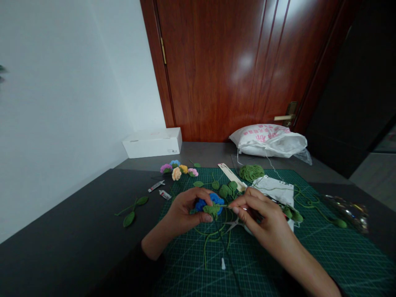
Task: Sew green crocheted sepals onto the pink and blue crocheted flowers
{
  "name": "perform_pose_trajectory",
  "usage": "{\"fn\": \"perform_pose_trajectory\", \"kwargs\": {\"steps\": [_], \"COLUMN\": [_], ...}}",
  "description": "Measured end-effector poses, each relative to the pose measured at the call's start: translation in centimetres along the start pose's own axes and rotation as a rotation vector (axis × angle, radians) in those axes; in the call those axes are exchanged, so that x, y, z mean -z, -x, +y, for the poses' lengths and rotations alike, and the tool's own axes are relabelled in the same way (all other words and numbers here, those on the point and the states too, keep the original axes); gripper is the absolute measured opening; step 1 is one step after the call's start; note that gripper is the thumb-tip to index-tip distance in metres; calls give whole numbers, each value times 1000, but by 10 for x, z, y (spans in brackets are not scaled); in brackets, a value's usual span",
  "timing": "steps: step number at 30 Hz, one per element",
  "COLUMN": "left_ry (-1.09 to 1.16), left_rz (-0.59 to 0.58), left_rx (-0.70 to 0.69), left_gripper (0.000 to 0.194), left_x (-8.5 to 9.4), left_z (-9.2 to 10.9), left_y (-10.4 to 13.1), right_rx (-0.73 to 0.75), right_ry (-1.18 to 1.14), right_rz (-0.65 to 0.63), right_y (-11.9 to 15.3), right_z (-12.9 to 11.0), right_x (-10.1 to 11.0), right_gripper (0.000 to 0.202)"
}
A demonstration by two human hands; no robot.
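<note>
My left hand is closed on a blue crocheted flower, with thumb and fingers around its green base. A thin dark stem runs down from the base toward the near edge. My right hand is pinched on a thin needle-like tool, whose tip meets the green base; its exact kind is too small to make out. Green yarn tails hang below the flower. Partly behind my right hand lie scissors with their blades apart. Crocheted green leaves lie just beyond both hands.
A green cutting mat covers the middle of the dark table. Several small crocheted flowers, two small tubes, a leaf sprig, a green yarn ball and a white cap lie around. Behind stand a white box and bag.
</note>
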State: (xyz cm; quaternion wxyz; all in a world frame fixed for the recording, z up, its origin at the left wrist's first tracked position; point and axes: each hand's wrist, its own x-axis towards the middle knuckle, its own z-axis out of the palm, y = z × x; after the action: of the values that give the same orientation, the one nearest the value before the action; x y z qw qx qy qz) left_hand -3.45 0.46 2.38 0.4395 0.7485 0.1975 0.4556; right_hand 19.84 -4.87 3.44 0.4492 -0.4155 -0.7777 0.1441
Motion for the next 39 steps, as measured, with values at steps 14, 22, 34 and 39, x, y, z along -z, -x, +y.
{"fn": "perform_pose_trajectory", "kwargs": {"steps": [14, 22, 34, 39], "left_ry": [-110, -110, -208, -67], "left_rz": [44, 24, 1, 50], "left_rx": [-6, -7, -30, -10], "left_gripper": [24, 26, 24, 29], "left_x": [3, 3, 0, -2], "left_z": [-1, -1, -2, -3], "left_y": [0, 0, 0, 0], "right_rx": [63, 71, 87, -15], "right_ry": [146, 145, 312, 66], "right_rz": [-19, 12, -14, 7], "right_y": [2, 3, 6, 3], "right_z": [-14, -16, -17, -10], "right_x": [9, 8, 0, -6], "right_gripper": [19, 19, 19, 17]}}
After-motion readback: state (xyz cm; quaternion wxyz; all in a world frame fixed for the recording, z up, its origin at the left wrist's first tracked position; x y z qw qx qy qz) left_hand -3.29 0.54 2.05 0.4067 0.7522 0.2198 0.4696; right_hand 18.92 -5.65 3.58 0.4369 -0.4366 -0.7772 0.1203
